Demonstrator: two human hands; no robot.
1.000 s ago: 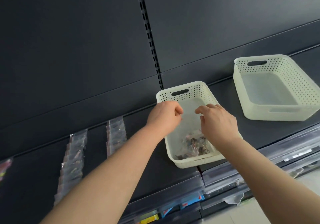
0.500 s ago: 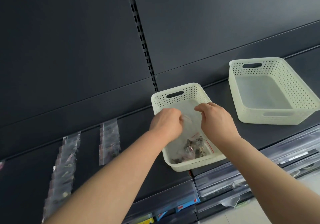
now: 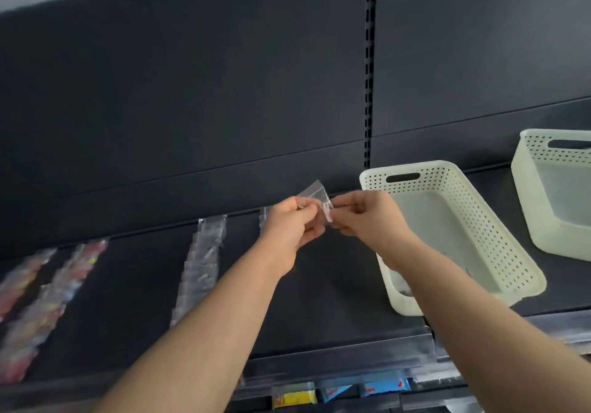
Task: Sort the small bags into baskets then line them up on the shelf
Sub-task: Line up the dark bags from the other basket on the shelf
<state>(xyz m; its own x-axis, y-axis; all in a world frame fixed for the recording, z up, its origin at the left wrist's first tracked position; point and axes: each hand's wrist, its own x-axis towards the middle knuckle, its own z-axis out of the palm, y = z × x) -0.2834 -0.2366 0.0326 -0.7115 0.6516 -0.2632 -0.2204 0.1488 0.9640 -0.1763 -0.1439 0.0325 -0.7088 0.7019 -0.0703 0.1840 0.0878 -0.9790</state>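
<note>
Two hands out of the basket (image 3: 499,236) now. I see left hand (image 3: 292,224) and right hand (image 3: 367,220) pinching one clear bag (image 3: 315,193) between them, raised over the shelf (image 3: 319,300), left of the basket.

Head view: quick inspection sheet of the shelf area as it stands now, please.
Surface: dark shelf, carrying bags and baskets.
Job's things: one clear small bag held up off the shelf; clear bag row and blurred coloured bag rows lying at left; near basket and far basket at right, apart; near basket's contents mostly hidden by the right forearm.
Clutter: nothing seen.
Grippers: left hand and right hand both pinch the small bag.
Cables: nothing seen.
Surroundings: dark back panel; slotted upright; coloured packets on the level below.
</note>
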